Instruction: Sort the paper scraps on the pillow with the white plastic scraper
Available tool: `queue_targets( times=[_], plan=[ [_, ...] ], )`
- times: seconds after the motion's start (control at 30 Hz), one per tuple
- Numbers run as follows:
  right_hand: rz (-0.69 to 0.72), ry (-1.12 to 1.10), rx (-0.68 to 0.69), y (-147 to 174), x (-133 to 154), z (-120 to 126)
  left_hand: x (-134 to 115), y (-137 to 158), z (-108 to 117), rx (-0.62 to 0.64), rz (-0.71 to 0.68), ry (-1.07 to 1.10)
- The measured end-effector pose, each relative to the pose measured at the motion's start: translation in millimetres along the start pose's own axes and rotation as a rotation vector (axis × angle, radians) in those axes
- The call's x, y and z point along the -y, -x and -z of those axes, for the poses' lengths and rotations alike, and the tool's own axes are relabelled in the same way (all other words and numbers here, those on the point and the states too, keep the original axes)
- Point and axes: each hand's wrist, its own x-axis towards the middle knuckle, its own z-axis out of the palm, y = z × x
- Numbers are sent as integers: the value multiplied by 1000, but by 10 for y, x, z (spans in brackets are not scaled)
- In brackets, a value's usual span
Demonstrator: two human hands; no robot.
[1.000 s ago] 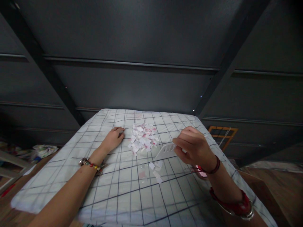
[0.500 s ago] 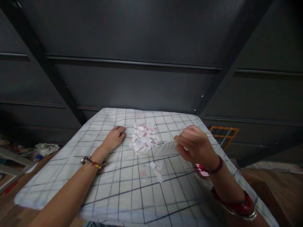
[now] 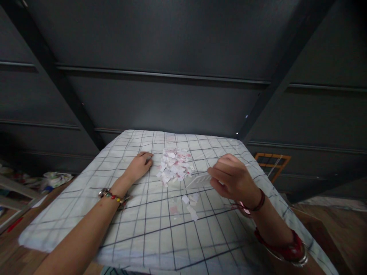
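On the checked cloth, a heap of torn white and pinkish paper scraps (image 3: 175, 166) lies between my hands. My left hand (image 3: 139, 167) rests on the cloth just left of the heap, holding nothing, thumb apart from the fingers. Right of the heap, my right hand (image 3: 233, 178) pinches a thin, pale, see-through flat piece with slots (image 3: 199, 180); its exact kind is unclear. That piece slants toward the heap's near right edge. A few loose paper scraps (image 3: 190, 208) lie nearer to me, below it.
A white checked cloth (image 3: 137, 233) covers the table. Partly behind my right wrist lies a pink object (image 3: 245, 208). A dark panelled wall (image 3: 166, 103) rises behind the table. An orange frame (image 3: 279, 168) stands at the right, and a cardboard box (image 3: 312, 225) is on the floor.
My right hand has shifted slightly left with the slotted piece, which now looks more edge-on. The left hand and the paper heap stay put.
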Motion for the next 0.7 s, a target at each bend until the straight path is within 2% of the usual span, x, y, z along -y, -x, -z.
queue_targets(
  times=[0.23,0.4,0.5,0.6,0.7],
  plan=[
    [-5,29,-90,13,9,-75,33,-2,-7,-16,-20,8],
    [-4,-8,-10,2,27,-73,37,1,-15,-9,-14,5],
    [23,22,-15,-48,119,-127,31,1,-16,-13,-5,21],
    [58,33,-62,-72,191,-160,29,3,-17,-29,-1,31],
    [20,44,-142,-50,180,-148,31,4,-19,-29,-4,31]
  ],
)
